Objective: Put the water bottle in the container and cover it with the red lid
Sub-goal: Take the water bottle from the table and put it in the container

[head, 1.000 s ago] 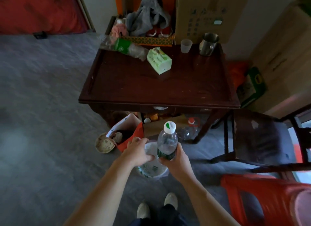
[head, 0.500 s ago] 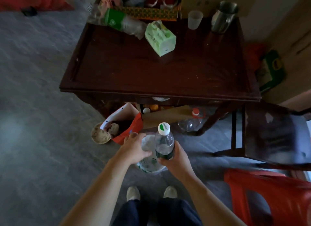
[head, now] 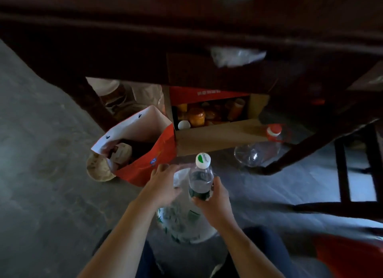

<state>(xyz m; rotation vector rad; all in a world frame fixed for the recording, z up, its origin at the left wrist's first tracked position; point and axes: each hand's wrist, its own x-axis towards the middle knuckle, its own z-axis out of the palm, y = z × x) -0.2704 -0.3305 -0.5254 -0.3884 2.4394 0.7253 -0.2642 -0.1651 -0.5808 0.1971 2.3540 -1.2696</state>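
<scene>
A clear water bottle with a white and green cap stands upright just above the mouth of a white container printed with green, which sits on the floor between my feet. My right hand is wrapped around the bottle's lower part. My left hand grips the container's rim on its left side, fingers curled over the edge. Both hands hide most of the opening. No red lid can be made out in this view.
A dark wooden table looms overhead, its leg slanting down on the right. Beneath it are a red paper bag, a cardboard box of jars and an empty clear bottle. A red plastic chair is at lower right.
My head has dropped lower and closer, so the tabletop has left the view. Both hands keep their hold, with the bottle still at the container's mouth.
</scene>
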